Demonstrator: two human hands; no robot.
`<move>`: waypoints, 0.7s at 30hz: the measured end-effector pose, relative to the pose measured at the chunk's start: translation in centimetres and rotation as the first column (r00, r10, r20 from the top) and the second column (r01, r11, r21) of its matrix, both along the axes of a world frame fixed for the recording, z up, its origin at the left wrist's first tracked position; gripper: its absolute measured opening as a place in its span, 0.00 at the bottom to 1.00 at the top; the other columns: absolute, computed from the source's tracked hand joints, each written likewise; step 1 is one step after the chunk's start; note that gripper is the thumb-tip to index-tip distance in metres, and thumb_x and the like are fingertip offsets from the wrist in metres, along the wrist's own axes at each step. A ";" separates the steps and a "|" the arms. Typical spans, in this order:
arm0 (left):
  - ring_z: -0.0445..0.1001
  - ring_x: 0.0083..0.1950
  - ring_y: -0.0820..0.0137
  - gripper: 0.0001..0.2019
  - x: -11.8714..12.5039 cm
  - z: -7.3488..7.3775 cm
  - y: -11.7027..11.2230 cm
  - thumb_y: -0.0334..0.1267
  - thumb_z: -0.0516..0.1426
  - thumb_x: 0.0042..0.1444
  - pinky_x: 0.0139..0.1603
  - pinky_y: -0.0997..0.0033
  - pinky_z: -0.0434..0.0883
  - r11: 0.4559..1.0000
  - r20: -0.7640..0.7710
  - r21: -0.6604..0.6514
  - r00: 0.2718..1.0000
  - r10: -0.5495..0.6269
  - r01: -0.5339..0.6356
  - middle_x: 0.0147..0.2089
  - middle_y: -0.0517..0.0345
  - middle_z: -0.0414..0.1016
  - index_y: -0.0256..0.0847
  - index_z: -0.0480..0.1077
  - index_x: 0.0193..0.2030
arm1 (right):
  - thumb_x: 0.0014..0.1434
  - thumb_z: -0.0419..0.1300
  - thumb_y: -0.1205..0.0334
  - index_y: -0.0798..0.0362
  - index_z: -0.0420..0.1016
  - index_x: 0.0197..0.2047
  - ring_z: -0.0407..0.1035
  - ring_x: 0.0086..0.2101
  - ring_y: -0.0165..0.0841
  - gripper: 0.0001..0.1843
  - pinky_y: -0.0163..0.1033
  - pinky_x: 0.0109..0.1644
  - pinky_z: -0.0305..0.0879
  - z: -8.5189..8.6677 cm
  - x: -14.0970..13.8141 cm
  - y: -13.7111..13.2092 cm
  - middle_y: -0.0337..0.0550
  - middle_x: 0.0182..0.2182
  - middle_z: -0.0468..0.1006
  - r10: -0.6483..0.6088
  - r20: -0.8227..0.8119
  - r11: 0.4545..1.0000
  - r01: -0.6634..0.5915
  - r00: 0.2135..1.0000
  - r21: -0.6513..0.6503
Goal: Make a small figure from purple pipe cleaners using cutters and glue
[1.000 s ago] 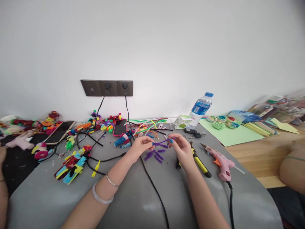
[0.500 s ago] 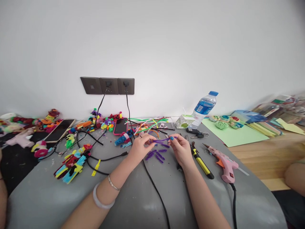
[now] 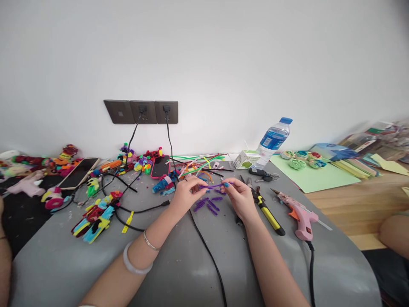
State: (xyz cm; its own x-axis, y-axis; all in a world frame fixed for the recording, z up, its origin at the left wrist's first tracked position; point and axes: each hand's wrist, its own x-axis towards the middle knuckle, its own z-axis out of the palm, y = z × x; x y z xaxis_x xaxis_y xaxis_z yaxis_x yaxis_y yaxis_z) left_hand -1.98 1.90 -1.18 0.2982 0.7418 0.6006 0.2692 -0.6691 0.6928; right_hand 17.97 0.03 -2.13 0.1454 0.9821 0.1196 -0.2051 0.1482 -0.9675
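Note:
A purple pipe cleaner (image 3: 212,186) stretches between my two hands above the grey table. My left hand (image 3: 188,195) pinches its left end between thumb and fingers. At the other end, my right hand (image 3: 239,197) has thumb and forefinger closed on it. Just below lie several short folded purple pipe cleaner pieces (image 3: 212,207). Behind my hands is a loose pile of coloured pipe cleaners (image 3: 200,165). A blue pipe cleaner figure (image 3: 163,183) rests beyond my left hand.
Right of my right hand lie yellow-handled pliers (image 3: 267,213) and a pink glue gun (image 3: 303,219) with its cord. A water bottle (image 3: 272,143), a small carton (image 3: 246,159) and keys (image 3: 265,175) stand or lie behind. Black cables (image 3: 207,249) cross the table; finished figures (image 3: 96,219) sit left.
My hands have drawn slightly closer together, and the purple pipe cleaner between them now looks like one straighter strand. The whole view has shifted a little.

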 end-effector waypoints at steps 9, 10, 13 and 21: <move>0.77 0.39 0.69 0.05 -0.3 0.2 0.0 0.35 0.62 0.59 0.42 0.69 0.75 0.991 -0.064 0.132 0.998 0.023 -0.014 0.38 0.55 0.80 0.41 0.77 0.42 | 0.44 0.73 0.45 0.51 0.79 0.32 0.70 0.24 0.30 0.20 0.37 0.32 0.69 0.1 -0.1 0.0 0.39 0.22 0.78 -0.008 -0.002 1.000 0.008 1.000 -0.007; 0.78 0.40 0.69 0.05 -0.3 0.2 0.0 0.36 0.61 0.59 0.43 0.68 0.76 0.991 -0.067 0.136 0.997 0.025 -0.016 0.39 0.55 0.80 0.42 0.77 0.42 | 0.44 0.73 0.45 0.51 0.79 0.32 0.70 0.23 0.30 0.20 0.37 0.32 0.69 0.1 -0.1 0.0 0.39 0.22 0.78 -0.010 -0.003 1.000 0.010 1.000 -0.011; 0.78 0.40 0.68 0.05 -0.3 0.1 0.0 0.36 0.61 0.60 0.45 0.67 0.76 0.991 -0.054 0.129 0.998 0.032 -0.025 0.38 0.54 0.80 0.41 0.77 0.42 | 0.43 0.73 0.45 0.51 0.79 0.31 0.70 0.23 0.30 0.19 0.37 0.31 0.69 0.2 -0.1 -0.1 0.39 0.22 0.78 -0.005 -0.014 1.000 0.005 1.000 -0.020; 0.76 0.36 0.71 0.07 -0.5 0.1 0.0 0.38 0.62 0.59 0.40 0.70 0.76 0.988 -0.059 0.156 0.998 0.019 -0.009 0.38 0.54 0.79 0.41 0.77 0.43 | 0.42 0.73 0.45 0.51 0.80 0.31 0.69 0.23 0.30 0.20 0.37 0.31 0.68 0.4 -0.1 -0.2 0.39 0.21 0.78 -0.002 -0.016 1.000 0.001 1.000 -0.029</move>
